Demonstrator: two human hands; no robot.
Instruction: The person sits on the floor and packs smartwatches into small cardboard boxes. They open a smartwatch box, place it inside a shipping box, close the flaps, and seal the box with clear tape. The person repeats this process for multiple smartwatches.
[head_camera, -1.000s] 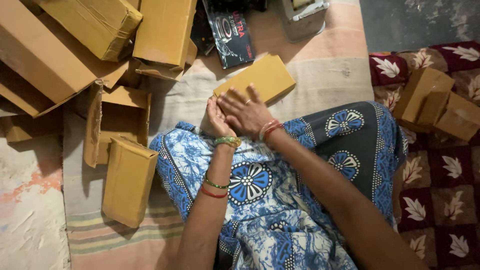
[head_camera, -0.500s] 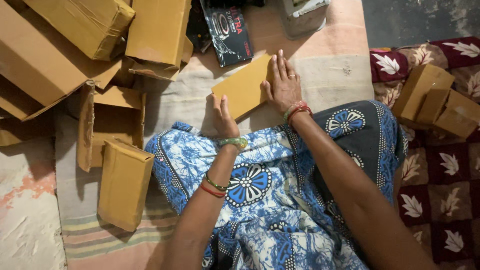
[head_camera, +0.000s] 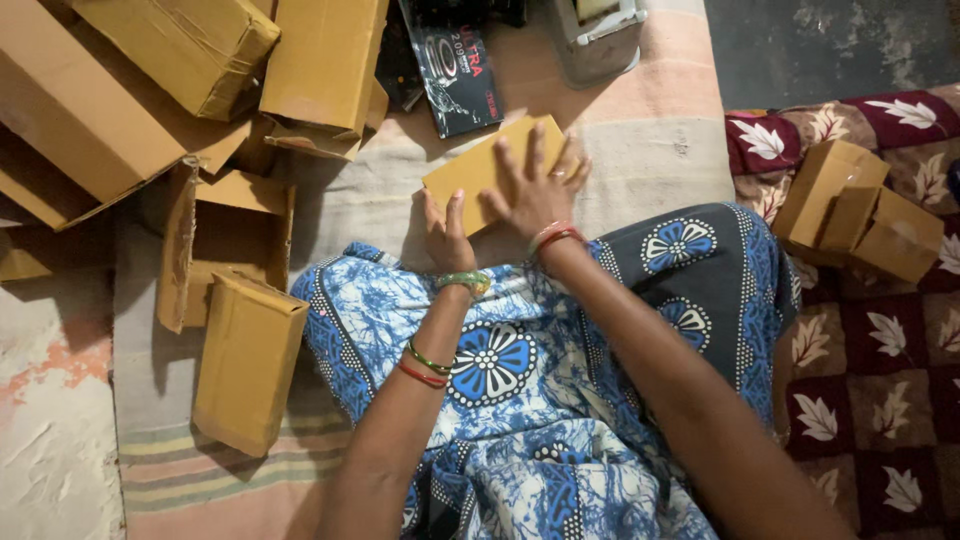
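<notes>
The small box (head_camera: 478, 172) under both hands is matt brown cardboard, smooth-faced. The boxes (head_camera: 250, 360) at left are the same dull cardboard, with glossy tape on the far box (head_camera: 180, 45). The lap cloth (head_camera: 520, 400) is soft printed cotton. The dark packet (head_camera: 458, 75) far off looks glossy.

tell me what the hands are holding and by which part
Both hands are on the small cardboard box: right hand flat on its top face, left hand at its near edge. No closed grip visible.
</notes>
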